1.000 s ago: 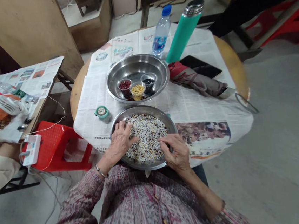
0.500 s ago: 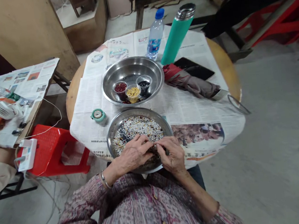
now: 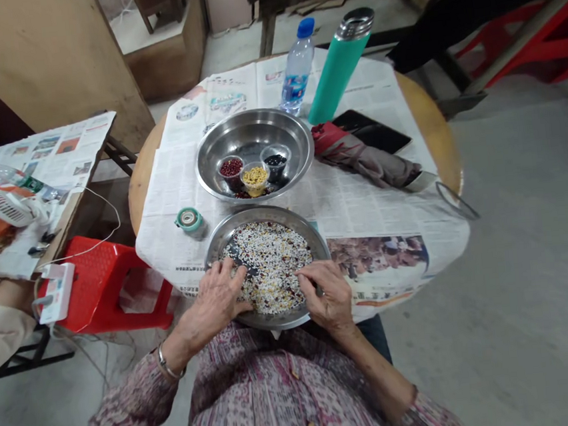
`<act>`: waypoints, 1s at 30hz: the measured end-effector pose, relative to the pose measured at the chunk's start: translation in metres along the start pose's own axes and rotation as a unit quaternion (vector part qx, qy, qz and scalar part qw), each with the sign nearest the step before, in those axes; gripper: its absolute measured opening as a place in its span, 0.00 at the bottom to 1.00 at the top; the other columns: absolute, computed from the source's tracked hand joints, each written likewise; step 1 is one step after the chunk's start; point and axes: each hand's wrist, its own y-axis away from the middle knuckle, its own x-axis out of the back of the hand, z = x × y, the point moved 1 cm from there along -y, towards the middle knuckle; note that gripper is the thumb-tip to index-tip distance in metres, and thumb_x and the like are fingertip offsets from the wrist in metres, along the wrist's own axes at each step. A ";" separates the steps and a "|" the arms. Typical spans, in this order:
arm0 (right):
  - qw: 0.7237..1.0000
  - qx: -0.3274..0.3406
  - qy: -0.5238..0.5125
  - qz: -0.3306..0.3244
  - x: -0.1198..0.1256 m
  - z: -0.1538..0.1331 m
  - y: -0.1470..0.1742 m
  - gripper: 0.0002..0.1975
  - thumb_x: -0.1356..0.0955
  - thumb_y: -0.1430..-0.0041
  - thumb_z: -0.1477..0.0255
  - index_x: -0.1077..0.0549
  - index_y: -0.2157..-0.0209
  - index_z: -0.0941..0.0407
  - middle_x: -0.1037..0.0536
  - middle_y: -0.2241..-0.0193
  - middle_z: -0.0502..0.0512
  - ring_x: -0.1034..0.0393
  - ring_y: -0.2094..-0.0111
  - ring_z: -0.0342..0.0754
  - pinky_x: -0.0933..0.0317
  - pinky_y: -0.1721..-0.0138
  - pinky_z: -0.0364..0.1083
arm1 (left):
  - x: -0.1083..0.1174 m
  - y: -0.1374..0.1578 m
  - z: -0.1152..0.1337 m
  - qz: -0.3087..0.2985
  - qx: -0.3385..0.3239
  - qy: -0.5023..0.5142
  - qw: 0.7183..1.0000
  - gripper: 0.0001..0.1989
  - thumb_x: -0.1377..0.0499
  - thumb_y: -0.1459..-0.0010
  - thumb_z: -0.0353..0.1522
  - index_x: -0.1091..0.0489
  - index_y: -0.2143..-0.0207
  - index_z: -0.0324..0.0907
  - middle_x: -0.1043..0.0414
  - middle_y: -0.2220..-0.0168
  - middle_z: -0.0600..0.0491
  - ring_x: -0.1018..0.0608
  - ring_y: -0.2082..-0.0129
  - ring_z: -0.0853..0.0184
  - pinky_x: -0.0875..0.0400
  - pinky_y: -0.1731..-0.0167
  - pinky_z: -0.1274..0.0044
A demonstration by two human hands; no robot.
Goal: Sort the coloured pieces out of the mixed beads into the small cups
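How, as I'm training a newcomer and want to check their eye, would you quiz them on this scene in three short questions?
1. True or false: the small cups stand inside the far bowl.
2. Which colour dominates the mixed grains in the near bowl? A) blue B) white C) green
3. Fill the gap: at the near bowl, the ____ has a bracelet at its wrist.

Key: 1. True. 2. B. 3. left hand.

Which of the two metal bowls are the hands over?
The nearer bowl, spread with mixed grains: the left hand is at its left side, the right hand at its right. The farther bowl, holding three small cups, has neither hand over it.
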 end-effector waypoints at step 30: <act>1.000 0.011 0.020 0.006 -0.002 0.001 0.001 0.08 0.34 0.38 0.79 0.26 0.64 0.53 0.22 0.70 0.52 0.30 0.65 0.50 0.36 0.59 0.51 | -0.019 -0.041 0.026 0.103 -0.180 0.152 0.966 0.16 0.35 0.40 0.37 0.29 0.51 0.43 0.32 0.46 0.46 0.31 0.45 0.56 0.31 0.43 0.62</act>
